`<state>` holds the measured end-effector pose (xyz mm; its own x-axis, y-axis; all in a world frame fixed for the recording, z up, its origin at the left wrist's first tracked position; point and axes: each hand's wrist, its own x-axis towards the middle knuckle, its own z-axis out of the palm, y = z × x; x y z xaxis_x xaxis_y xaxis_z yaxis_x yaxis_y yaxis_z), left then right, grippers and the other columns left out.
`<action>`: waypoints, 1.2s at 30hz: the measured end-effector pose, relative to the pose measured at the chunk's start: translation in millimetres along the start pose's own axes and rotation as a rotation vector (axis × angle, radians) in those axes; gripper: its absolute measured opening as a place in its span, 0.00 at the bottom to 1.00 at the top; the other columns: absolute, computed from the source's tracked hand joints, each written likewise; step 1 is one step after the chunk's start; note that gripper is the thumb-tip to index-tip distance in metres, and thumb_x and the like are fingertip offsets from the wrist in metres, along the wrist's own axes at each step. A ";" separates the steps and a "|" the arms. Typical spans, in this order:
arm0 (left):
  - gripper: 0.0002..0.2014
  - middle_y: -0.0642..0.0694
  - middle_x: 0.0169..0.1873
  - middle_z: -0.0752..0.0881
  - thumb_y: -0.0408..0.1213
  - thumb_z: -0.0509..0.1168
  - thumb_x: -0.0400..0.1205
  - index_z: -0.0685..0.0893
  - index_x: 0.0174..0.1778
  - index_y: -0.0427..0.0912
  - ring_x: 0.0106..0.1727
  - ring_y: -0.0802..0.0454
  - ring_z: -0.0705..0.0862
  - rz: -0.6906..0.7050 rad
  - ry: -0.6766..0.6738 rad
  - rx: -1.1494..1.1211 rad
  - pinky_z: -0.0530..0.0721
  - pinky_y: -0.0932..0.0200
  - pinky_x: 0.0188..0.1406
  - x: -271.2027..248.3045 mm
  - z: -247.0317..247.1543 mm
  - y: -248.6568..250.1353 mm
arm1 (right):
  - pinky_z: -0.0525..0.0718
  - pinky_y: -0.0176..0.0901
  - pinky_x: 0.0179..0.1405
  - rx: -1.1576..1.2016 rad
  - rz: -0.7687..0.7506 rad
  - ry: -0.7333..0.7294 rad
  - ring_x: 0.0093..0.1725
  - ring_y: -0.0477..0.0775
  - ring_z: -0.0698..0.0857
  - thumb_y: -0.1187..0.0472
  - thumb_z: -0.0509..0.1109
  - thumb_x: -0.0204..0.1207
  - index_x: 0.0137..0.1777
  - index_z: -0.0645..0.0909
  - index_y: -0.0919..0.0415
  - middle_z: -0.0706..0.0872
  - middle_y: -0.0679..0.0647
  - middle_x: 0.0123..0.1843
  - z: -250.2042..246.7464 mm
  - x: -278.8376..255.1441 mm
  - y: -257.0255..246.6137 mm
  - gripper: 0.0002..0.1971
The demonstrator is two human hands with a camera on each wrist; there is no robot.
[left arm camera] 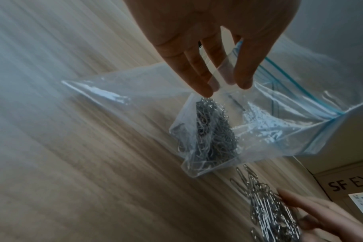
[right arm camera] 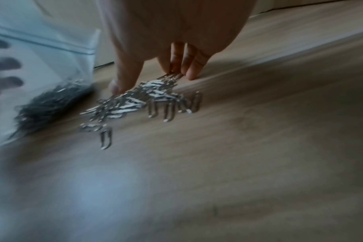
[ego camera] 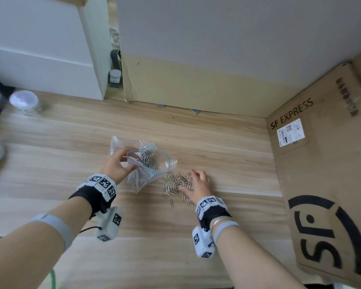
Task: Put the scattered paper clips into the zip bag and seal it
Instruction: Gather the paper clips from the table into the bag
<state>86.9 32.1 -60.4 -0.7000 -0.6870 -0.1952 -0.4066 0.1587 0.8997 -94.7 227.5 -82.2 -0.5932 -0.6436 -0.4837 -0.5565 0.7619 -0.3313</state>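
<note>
Midway through filling: zip bag (ego camera: 143, 163) mid-counter, unsealed, part-loaded, pinched at its mouth by left hand (ego camera: 118, 163); right hand (ego camera: 199, 184) fingers spread over remaining paper clips (ego camera: 176, 185) just beside it.

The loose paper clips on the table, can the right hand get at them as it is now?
Probably yes. The right hand already rests on the loose paper clips with nothing in between; the zip bag, held by the left hand, sits off to the side.
</note>
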 end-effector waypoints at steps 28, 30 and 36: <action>0.23 0.60 0.42 0.84 0.31 0.71 0.71 0.72 0.47 0.66 0.49 0.50 0.82 -0.065 -0.003 -0.030 0.75 0.54 0.52 -0.7 -10.4 -1.5 | 0.75 0.37 0.44 0.083 -0.176 0.038 0.47 0.56 0.84 0.63 0.72 0.70 0.44 0.87 0.58 0.88 0.56 0.49 -6.3 17.6 -23.4 0.05; 0.23 0.60 0.41 0.84 0.30 0.72 0.71 0.72 0.47 0.65 0.49 0.50 0.82 -0.062 0.004 -0.032 0.76 0.54 0.53 -0.7 -12.1 -1.4 | 0.80 0.40 0.46 0.119 -0.159 0.031 0.42 0.52 0.82 0.64 0.72 0.70 0.43 0.87 0.58 0.86 0.53 0.44 -10.5 15.9 -24.2 0.04; 0.23 0.66 0.38 0.83 0.32 0.72 0.71 0.72 0.46 0.66 0.45 0.64 0.80 -0.046 0.008 -0.026 0.74 0.65 0.42 -1.2 -16.8 5.1 | 0.77 0.30 0.37 0.186 -0.224 0.132 0.38 0.47 0.80 0.62 0.72 0.71 0.45 0.88 0.58 0.90 0.55 0.44 -49.2 10.1 -41.5 0.04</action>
<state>95.5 21.8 -49.0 -0.6761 -0.6989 -0.2334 -0.4227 0.1085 0.8997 -106.2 185.8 -33.5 -0.5448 -0.7916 -0.2766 -0.5733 0.5923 -0.5662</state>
